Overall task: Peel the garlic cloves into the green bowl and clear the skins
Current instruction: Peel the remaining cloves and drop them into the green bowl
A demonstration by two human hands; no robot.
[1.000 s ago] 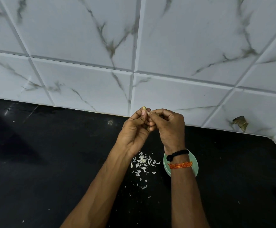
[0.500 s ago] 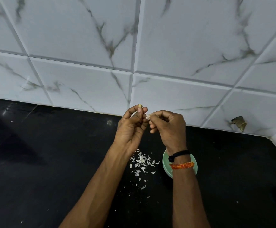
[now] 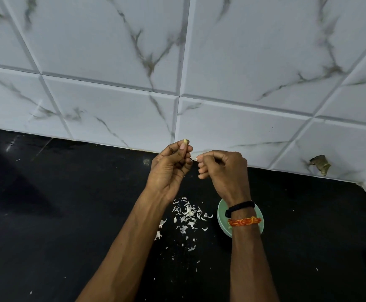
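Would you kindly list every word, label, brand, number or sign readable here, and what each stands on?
None: no readable text anywhere. The wall tiles carry only grey veining, the green bowl, black counter, black band and orange thread on the right wrist are unmarked.

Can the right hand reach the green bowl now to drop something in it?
Probably yes. The green bowl lies on the counter right under the right wrist, nothing covering it. But the right hand now pinches a bit of skin, so it must lower first.
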